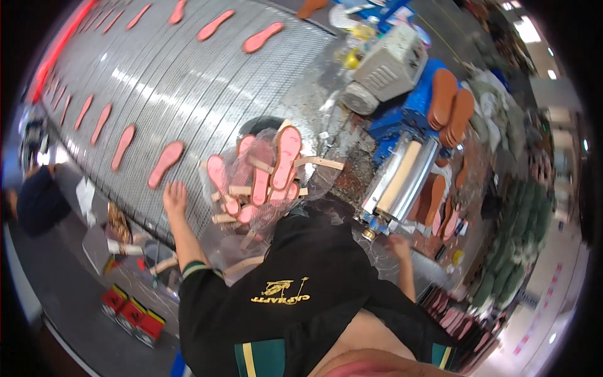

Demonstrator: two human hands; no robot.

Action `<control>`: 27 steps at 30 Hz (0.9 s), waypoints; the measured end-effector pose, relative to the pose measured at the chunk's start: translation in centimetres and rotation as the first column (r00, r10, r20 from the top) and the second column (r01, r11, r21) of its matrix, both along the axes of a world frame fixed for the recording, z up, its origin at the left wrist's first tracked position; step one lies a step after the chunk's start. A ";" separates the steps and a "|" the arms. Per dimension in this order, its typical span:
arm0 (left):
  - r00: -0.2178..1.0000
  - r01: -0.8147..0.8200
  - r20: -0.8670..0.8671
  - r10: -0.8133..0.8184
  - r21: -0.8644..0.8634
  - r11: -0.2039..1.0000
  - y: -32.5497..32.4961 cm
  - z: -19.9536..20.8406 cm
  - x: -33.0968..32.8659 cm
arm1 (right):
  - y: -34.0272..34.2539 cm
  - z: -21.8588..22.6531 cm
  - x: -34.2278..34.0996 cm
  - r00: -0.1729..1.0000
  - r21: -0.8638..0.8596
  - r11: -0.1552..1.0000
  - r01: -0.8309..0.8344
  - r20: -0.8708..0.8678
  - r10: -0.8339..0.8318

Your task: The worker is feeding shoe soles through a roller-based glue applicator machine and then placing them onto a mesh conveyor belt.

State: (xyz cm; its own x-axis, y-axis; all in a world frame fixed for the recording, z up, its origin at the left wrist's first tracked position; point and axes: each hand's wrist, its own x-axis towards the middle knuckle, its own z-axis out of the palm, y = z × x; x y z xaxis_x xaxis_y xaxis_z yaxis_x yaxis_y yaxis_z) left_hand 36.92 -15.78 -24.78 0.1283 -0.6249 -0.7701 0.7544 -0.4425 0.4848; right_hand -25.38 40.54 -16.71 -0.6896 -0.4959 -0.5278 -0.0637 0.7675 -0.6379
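My left hand [175, 198] is over the near left edge of the metal mesh conveyor, fingers stretched out and nothing visible in them. Just beyond its fingertips lies a pink shoe insole [166, 164] with a brown rim. My right hand [397, 246] is low beside the near end of a roller machine [402, 176]; it is blurred, and whether it holds anything is unclear. In front of my body, pink and brown insoles [287, 157] lie heaped on clear plastic sheeting [323, 179], mixed with wooden strips [320, 163].
More pink insoles [264, 37] lie spaced in two rows along the conveyor [188, 75]. A grey motor [392, 60] stands beyond the rollers. Brown soles [457, 116] are stacked at the right. Red boxes [132, 314] sit at the lower left. Green sacks [509, 239] are piled far right.
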 end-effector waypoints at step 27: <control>0.031 0.994 0.967 -0.254 -0.003 0.112 6.9 15.6 -25.8 | -42.0 27.9 -8.3 0.140 0.338 0.940 -0.053 -0.929 0.342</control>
